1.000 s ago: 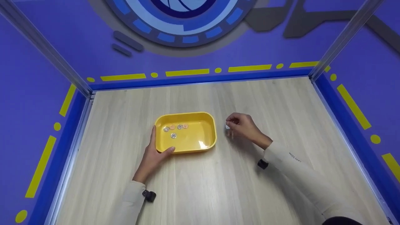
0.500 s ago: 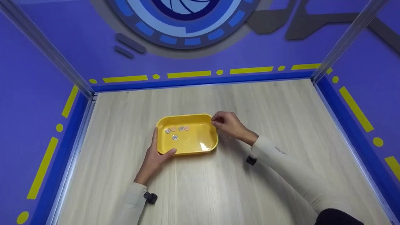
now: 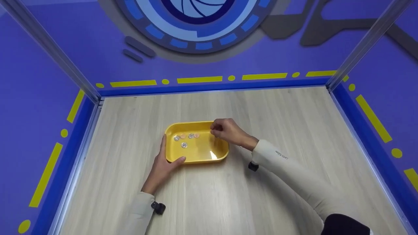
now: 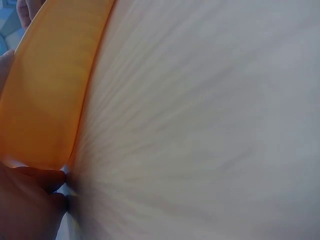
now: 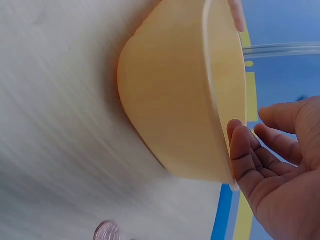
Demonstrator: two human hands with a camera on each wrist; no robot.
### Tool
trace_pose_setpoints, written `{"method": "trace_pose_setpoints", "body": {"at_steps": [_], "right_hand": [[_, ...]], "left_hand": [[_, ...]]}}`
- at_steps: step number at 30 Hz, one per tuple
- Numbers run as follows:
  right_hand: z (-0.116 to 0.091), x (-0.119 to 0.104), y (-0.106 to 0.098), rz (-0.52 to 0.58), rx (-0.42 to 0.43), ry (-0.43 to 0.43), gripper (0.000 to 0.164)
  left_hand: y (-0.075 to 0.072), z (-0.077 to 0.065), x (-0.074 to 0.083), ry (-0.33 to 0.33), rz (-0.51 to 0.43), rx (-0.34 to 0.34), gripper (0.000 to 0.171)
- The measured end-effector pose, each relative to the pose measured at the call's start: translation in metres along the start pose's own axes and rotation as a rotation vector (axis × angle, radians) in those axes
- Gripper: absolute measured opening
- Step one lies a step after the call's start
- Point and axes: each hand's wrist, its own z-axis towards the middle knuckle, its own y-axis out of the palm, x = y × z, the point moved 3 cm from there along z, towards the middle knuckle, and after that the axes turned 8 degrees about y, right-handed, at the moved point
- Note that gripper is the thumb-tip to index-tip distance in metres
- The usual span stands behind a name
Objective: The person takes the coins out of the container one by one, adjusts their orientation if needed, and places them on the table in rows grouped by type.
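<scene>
Over the yellow tray (image 3: 196,143), right hand (image 3: 228,132) had moved in from the side, fingers curled, contents unclear; left hand (image 3: 163,163) gripped the tray's corner.

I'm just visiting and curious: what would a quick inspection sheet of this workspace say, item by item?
Surface: pale wood-grain table, no marks seen.
Job's things: yellow tray holding five coins, silver and copper-coloured; one more coin on the table beside the tray.
Clutter: nothing seen.
Hands: left hand grips the tray's near left corner, thumb on the rim; right hand hovers over the tray's right end, fingers curled in the head view; whether it holds a coin cannot be told.
Cables: nothing seen; a small black device sits at each wrist.
Surroundings: purple walls with yellow dashes, metal corner posts.
</scene>
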Motion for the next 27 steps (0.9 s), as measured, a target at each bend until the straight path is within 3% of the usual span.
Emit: {"method": "trace_pose_setpoints", "body": {"at_steps": [14, 27], "right_hand": [[0.029, -0.008, 0.018, -0.11, -0.061, -0.095, 0.014], [0.051, -0.008, 0.047, -0.196, -0.17, -0.007, 0.018]], "left_hand": [[0.002, 0.003, 0.001, -0.004, -0.001, -0.007, 0.125], [0.0, 0.001, 0.0, -0.019, -0.019, 0.0, 0.122]]}}
